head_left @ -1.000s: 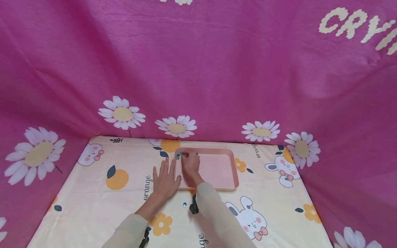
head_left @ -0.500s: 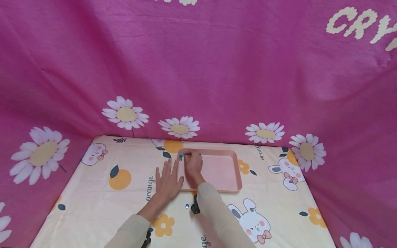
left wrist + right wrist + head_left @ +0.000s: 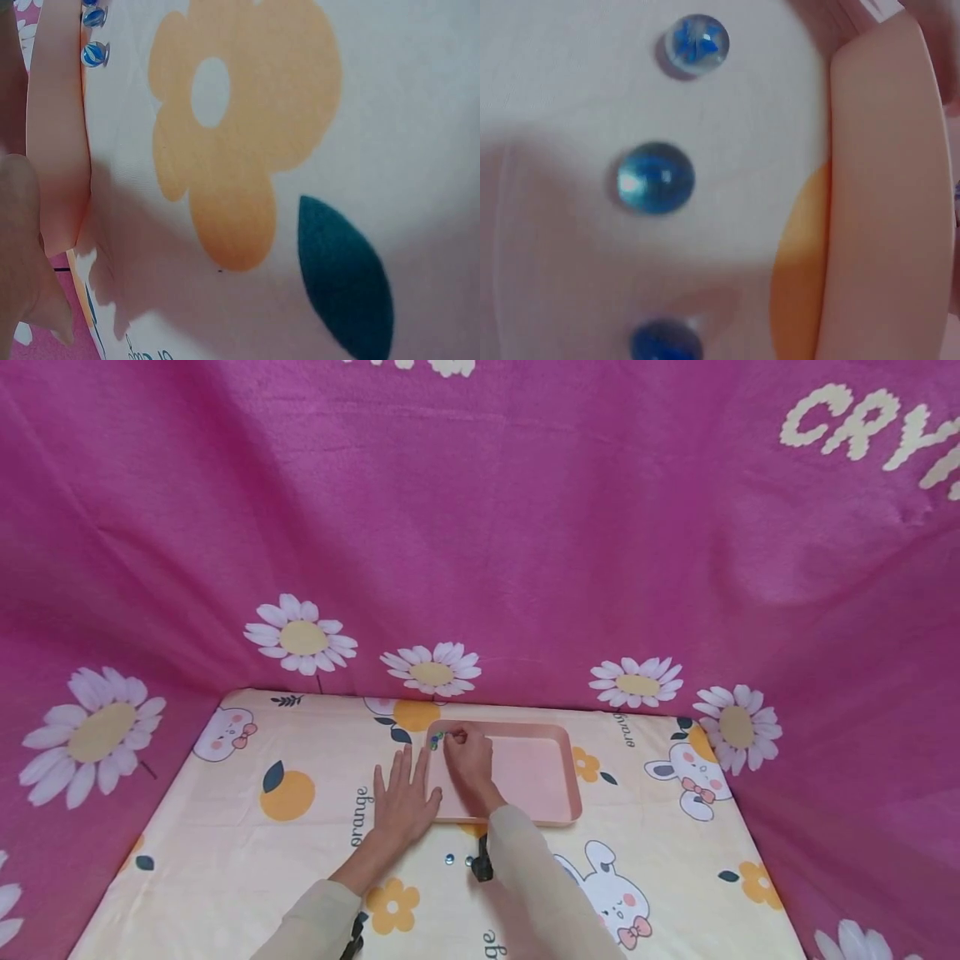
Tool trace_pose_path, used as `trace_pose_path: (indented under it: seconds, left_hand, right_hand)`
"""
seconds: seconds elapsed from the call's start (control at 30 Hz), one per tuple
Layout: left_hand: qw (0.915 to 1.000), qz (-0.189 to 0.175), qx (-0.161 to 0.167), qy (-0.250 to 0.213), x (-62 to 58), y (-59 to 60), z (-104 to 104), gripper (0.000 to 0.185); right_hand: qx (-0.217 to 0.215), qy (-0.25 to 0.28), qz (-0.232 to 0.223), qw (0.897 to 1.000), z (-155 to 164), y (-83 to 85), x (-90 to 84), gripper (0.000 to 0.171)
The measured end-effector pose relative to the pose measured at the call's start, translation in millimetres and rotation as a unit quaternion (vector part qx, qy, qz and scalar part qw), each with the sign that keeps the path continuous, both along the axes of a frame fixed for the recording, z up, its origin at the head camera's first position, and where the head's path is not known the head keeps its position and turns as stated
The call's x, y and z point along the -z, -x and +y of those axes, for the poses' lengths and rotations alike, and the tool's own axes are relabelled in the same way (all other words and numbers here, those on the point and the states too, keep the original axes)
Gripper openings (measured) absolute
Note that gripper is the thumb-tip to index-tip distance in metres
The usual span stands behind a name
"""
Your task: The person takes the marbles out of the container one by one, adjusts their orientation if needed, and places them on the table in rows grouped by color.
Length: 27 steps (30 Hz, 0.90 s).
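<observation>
Three marbles lying loose on cloth: hard, slick, rolling easily, best pinched across middle. Right hand seemingly pinching marbles at tray corner; left hand resting flat, fingers spread.

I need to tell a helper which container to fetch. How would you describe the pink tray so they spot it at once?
On the cream cartoon-print tablecloth, look toward the far edge near the magenta daisy curtain. The pink tray lies there: shallow, rectangular, plain salmon pink, the only raised-rim object, with small marbles in its far left corner.
</observation>
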<state>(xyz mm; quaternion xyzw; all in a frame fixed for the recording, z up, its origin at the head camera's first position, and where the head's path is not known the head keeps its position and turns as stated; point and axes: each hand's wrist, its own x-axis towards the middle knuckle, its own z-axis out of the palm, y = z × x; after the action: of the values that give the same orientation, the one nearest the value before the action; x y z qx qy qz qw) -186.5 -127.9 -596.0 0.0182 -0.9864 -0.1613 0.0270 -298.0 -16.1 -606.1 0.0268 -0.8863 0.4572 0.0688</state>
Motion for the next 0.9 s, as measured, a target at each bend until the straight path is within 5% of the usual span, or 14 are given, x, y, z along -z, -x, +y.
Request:
trace_pose_path:
  seconds: [0.53,0.9]
  left_hand:
    - [0.9999,-0.011,0.000,0.006,0.4,0.7,-5,0.075]
    - [0.9999,-0.011,-0.003,0.011,-1.7,1.4,1,0.075]
  right_hand:
    - [-0.109,0.094,-0.043,0.989,36,-14.8,-24.6,0.011]
    - [-0.149,0.094,0.003,0.984,71,-36.1,-39.6,0.022]
